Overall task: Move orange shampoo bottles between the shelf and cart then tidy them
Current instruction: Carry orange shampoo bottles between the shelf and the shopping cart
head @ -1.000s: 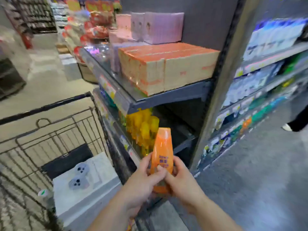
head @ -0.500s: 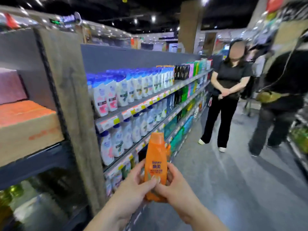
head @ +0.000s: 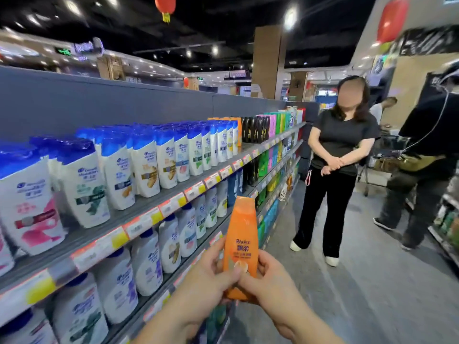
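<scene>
An orange shampoo bottle [head: 241,234] stands upright in front of me, label facing me, cap end up. My left hand [head: 206,281] grips its lower left side with the thumb across the front. My right hand [head: 269,279] grips its lower right side, thumb on the label. Both hands hold it in the aisle beside the shelf [head: 173,199]. The cart is out of view.
The long shelf on my left holds several rows of white bottles with blue caps [head: 146,165] and coloured packs farther down. A person in black [head: 335,170] stands in the aisle ahead; another person [head: 422,170] stands at the right. Grey floor [head: 360,281] lies between.
My view has swung right from the cart and the end shelf to along the aisle. Both hands have kept hold of the orange bottle the whole time.
</scene>
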`<action>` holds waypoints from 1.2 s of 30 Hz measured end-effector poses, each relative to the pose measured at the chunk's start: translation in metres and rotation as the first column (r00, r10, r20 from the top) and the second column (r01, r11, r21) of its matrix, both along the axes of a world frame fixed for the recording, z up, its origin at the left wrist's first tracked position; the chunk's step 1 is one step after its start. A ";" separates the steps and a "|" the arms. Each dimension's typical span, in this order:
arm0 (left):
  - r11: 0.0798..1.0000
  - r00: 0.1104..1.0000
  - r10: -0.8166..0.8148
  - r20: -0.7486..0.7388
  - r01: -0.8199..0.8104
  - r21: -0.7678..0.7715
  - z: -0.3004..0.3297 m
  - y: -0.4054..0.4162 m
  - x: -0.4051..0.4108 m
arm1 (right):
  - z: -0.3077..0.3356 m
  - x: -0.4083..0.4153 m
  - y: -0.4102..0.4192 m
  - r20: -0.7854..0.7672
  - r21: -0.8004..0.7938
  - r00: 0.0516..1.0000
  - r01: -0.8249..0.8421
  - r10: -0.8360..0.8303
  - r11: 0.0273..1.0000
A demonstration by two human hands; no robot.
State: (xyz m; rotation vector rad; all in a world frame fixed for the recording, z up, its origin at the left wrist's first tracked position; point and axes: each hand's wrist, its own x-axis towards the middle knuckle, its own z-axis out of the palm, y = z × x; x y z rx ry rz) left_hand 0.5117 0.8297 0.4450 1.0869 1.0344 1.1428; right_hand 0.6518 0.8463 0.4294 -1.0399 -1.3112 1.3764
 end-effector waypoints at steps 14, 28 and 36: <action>1.000 0.997 -0.016 -0.082 0.017 0.019 0.024 0.332 0.103 | 0.027 0.106 0.331 0.008 0.023 1.000 -0.006 0.005 1.000; 0.922 0.922 0.380 -0.078 -0.370 0.118 0.057 0.527 0.155 | 0.059 0.143 0.587 0.110 0.092 0.911 -0.407 0.397 0.909; 0.897 0.901 0.417 -0.115 -0.388 0.211 0.062 0.642 0.142 | 0.074 0.130 0.710 0.141 0.132 0.901 -0.428 0.410 0.894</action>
